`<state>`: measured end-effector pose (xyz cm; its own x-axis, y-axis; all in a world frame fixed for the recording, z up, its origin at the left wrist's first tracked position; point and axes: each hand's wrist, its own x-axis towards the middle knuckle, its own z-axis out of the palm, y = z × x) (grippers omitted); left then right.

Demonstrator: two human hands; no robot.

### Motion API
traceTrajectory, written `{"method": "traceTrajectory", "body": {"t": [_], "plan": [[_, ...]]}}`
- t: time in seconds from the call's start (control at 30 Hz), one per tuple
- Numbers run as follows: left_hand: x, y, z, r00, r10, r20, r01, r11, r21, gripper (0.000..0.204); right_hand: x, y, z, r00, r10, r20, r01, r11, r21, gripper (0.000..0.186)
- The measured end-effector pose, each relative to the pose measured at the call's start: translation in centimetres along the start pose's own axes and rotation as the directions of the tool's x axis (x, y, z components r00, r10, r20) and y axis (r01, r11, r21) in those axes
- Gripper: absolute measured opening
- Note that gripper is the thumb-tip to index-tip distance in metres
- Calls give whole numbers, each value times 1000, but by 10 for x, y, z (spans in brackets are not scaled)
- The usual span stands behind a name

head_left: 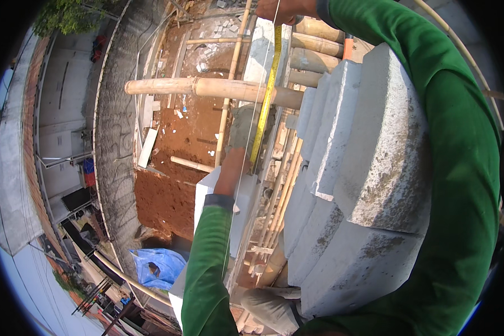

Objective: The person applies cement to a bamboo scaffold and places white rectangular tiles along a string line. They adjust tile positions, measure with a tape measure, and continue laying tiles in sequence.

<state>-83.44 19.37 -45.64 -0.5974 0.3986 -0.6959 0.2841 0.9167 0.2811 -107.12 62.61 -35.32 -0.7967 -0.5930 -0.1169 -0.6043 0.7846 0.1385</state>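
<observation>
A yellow tape measure [266, 101] is stretched along the top of a block wall, beside a thin taut string [252, 117]. My right hand [285, 10], partly cut off by the upper edge, is closed at the tape's far end. Closer to me, my left hand [233, 171] grips the tape's near end, its fingertips mostly hidden. Beneath this hand is a pale block [205, 193] of the wall. Grey wet mortar [243, 126] lies just beyond it, and another pale block [257, 56] sits farther along.
Stacked light-grey blocks [369, 145] fill the right side, inside my right arm. A thick bamboo pole [207, 88] crosses over the wall; more bamboo poles [316, 45] lie at the far right. Below left are reddish soil [173, 204] and a blue tarp [158, 267].
</observation>
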Motion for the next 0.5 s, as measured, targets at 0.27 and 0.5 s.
{"method": "traceTrajectory", "body": {"t": [0.27, 0.5], "plan": [[-6, 9, -10, 999, 51, 18, -52, 996, 66, 26, 1, 2, -8, 1000, -5, 31, 6, 1000, -24, 19], [-5, 7, -8, 998, 57, 11, -58, 997, 45, 26, 11, -8, -18, 996, -35, 88, 45, 992, -117, 20]]}}
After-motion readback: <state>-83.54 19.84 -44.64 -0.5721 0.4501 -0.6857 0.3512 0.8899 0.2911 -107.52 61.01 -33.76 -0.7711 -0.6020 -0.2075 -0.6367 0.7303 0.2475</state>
